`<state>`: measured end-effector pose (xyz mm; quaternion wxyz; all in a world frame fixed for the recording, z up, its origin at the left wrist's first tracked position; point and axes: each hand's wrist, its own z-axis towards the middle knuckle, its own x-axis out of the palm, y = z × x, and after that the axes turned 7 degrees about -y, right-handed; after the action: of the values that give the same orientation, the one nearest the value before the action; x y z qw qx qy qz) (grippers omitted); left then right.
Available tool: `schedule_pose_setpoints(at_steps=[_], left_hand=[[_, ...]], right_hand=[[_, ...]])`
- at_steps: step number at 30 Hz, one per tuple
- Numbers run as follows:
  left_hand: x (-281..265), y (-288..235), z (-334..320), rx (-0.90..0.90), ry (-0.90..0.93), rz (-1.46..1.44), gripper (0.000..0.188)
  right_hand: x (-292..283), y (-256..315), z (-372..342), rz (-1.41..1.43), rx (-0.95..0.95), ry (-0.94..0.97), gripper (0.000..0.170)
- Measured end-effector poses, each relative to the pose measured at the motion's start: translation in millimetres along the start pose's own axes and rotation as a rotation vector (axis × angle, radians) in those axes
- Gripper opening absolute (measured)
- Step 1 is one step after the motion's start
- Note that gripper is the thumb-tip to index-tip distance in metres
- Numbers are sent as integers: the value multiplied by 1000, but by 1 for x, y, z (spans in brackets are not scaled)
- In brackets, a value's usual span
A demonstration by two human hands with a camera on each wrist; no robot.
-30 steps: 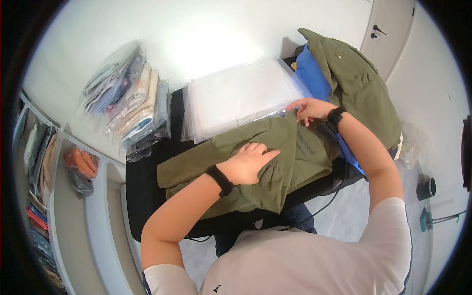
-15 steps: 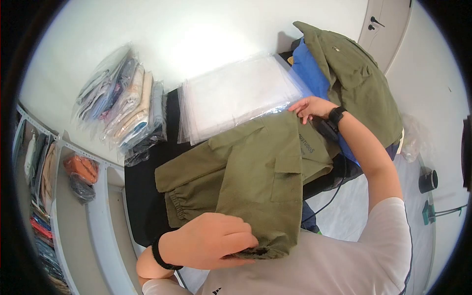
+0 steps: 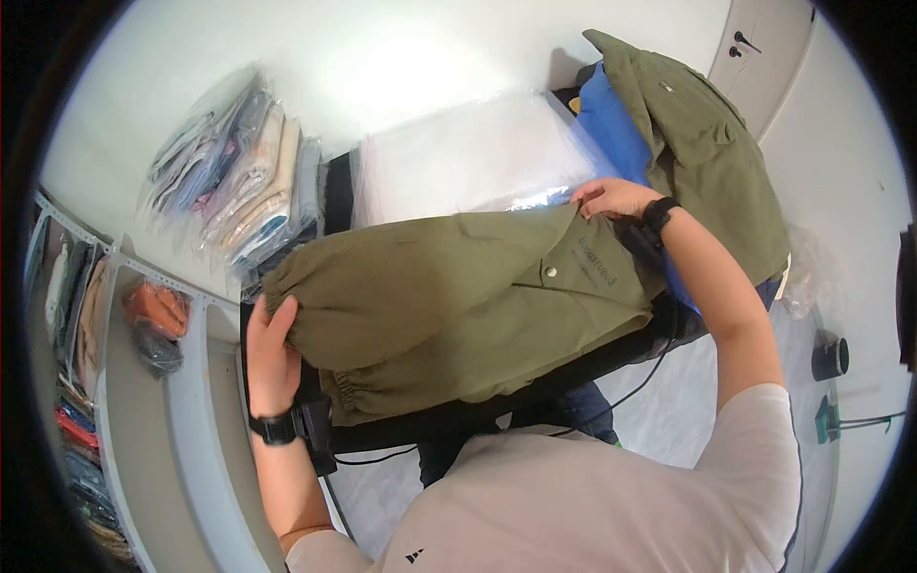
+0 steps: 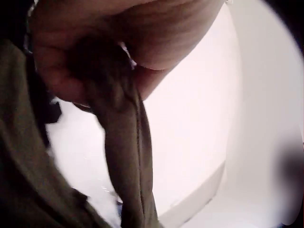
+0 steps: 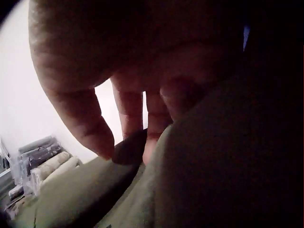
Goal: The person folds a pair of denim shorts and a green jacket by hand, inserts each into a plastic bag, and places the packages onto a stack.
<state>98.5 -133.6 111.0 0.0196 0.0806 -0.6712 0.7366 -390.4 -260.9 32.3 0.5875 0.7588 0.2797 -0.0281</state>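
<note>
Olive green trousers (image 3: 430, 296) with elastic cuffs lie lengthwise across the black table, lettering and a snap button showing near their right end. My left hand (image 3: 273, 358) grips the cuff at the far left end; the left wrist view has the bunched cloth (image 4: 126, 142) running down out of that hand (image 4: 114, 52). At the upper right edge of the garment, my right hand (image 3: 616, 198) pinches the fabric. In the right wrist view the fingertips of this hand (image 5: 128, 109) touch the olive cloth (image 5: 76, 190), and part of the cloth is in dark shadow.
Clear plastic bags (image 3: 468, 158) lie flat behind the trousers. Bagged folded clothes (image 3: 248, 181) are stacked at the left, above a shelf unit (image 3: 181, 401). Another olive garment (image 3: 707, 143) and blue cloth (image 3: 611, 124) are heaped at the right. A cable (image 3: 635, 387) hangs near the front edge.
My left hand has moved from the garment's middle to the near edge, then to the far left cuff. The upper leg now extends left over the other one. My right hand has stayed at the upper right edge.
</note>
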Motion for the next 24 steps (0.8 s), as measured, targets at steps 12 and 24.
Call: schedule_pose_setpoints(at_steps=[12,24], left_hand=[[-45,39,22,-240,-108,321,33],[-105,64,-3,-578,-204,329,50]], right_hand=[[7,4,5,-192,41,-58,19],[61,85,-55,-526,-278,-284,38]])
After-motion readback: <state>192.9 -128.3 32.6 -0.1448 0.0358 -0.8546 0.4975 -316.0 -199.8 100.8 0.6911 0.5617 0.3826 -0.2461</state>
